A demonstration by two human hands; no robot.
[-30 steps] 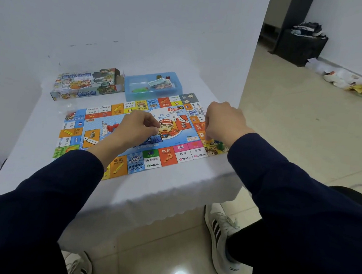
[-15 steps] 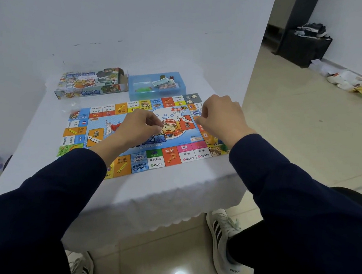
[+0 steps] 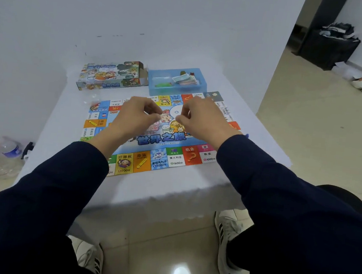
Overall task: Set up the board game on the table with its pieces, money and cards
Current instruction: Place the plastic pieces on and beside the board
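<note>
Since the earlier frame both hands have lifted off the board's near half and drawn together over its middle, thumbs and forefingers now facing each other across a narrow gap.

On the floor left of the table (image 3: 49, 123) lie clear plastic bottles (image 3: 6, 152). On the table's far left part, close to the wall, the game box (image 3: 113, 75) lies on its side with its end flap open. The board (image 3: 162, 155) lies flat across the table's middle, its near edge running close to the table's near edge, its far right corner just beside the tray.

The left hand (image 3: 134, 118) hovers over the board's centre left with fingers curled and thumb meeting forefinger in a pinch; something thin and pale may sit between them, but it is too small to be sure of. The right hand (image 3: 201, 121) hovers over the centre right, fingers likewise curled in a pinch aimed at the left hand; what it holds, if anything, cannot be told. Both sleeves are dark blue.

The blue tray (image 3: 155, 76) stands at the table's far edge, just right of the box and touching the board's far edge. A stack of cards (image 3: 185, 79) lies in its right part, and a green piece (image 3: 164, 84) lies near its front wall.

Past the table's right edge, a black bin (image 3: 328, 47) stands far off by the wall.
</note>
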